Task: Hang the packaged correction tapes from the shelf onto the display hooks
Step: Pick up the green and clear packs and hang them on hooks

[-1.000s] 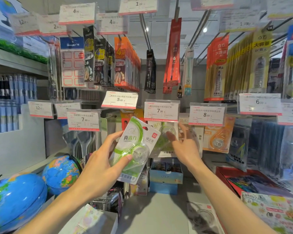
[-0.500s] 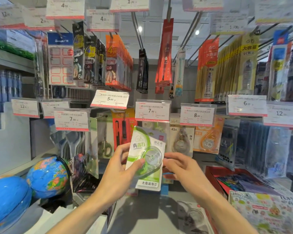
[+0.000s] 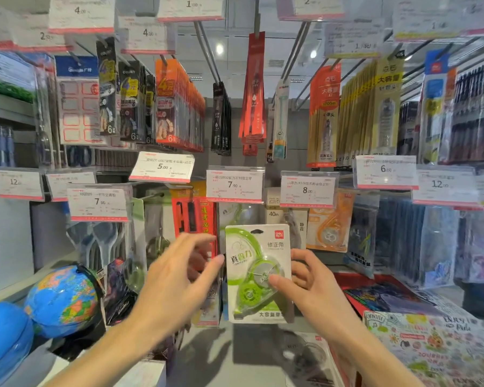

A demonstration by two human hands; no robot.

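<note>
Correction tape pack [image 3: 259, 275] upright at centre, before the lower row of hooks, above the shelf [image 3: 252, 356]. Right hand [image 3: 310, 289] at its right edge, thumb on its front; left hand [image 3: 179, 277] just beside its left edge, fingers [image 3: 204, 238] apart from it. 7.90 price tag [image 3: 235, 184] directly above the pack, 8.00 price tag [image 3: 308, 189] to that tag's right. Two globes [image 3: 62, 300] at the shelf's left edge. Printed books [image 3: 430, 342] lie at its right edge.

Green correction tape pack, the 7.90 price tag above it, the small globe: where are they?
Green correction tape pack [image 3: 259, 275]: head view, clear blister.
7.90 price tag [image 3: 234, 185]: head view, printed price.
Small globe [image 3: 63, 300]: head view, blue ocean.
</note>
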